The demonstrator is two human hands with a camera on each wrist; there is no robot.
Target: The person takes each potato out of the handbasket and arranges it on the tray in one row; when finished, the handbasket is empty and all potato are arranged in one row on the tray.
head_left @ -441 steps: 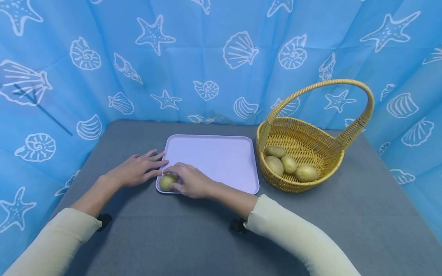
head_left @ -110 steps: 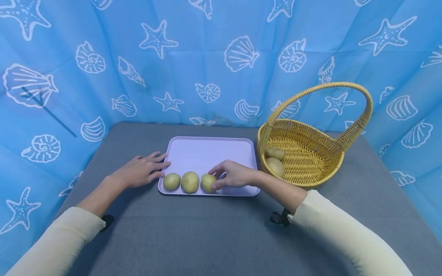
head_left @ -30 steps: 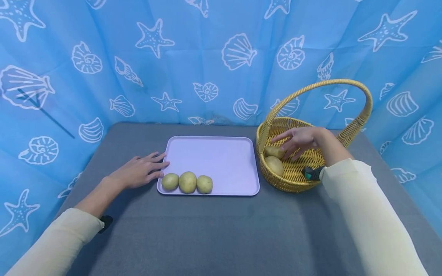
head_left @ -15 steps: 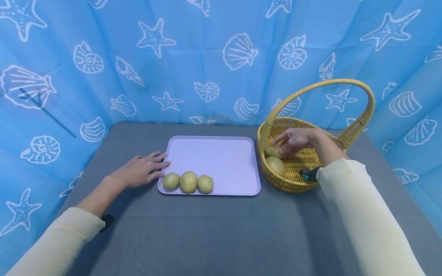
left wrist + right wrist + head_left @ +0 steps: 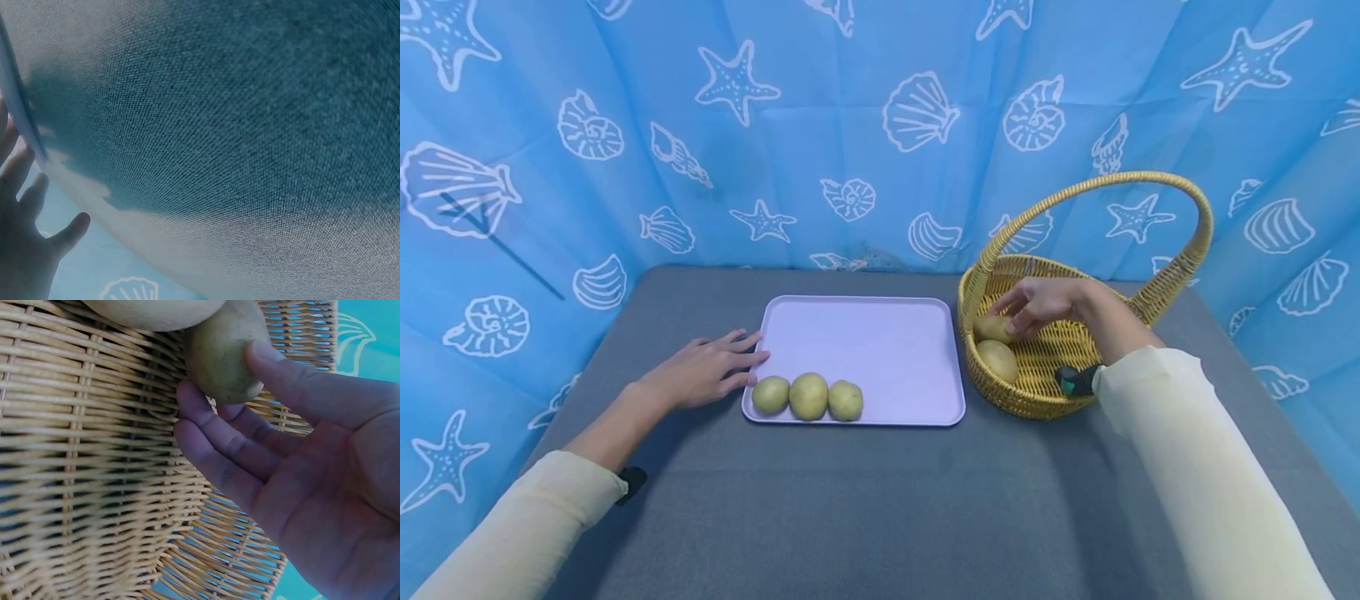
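Note:
Inside the wicker basket (image 5: 1037, 407), my right hand (image 5: 1047, 302) pinches an oblong potato (image 5: 992, 327) between thumb and fingers. The right wrist view shows the thumb on one side of that potato (image 5: 228, 353) and fingertips on the other. A larger round potato (image 5: 997, 362) lies beside it, nearer the basket's front. My left hand (image 5: 706, 372) lies with fingers spread, its fingertips at the left rim of the lilac tray (image 5: 880, 346). Three potatoes sit in a row along the tray's front edge: a left one (image 5: 771, 395), a bigger middle one (image 5: 808, 397) and a right one (image 5: 846, 401).
The basket's tall arched handle (image 5: 1105, 178) rises over the right forearm. A grey cloth (image 5: 880, 508) covers the table. Behind it hangs a blue curtain (image 5: 850, 125) with white shells and starfish.
Two more potatoes have come from the basket into the tray's row since the earliest frame. The right hand then went back into the basket and closed on the oblong potato. The left hand stayed put.

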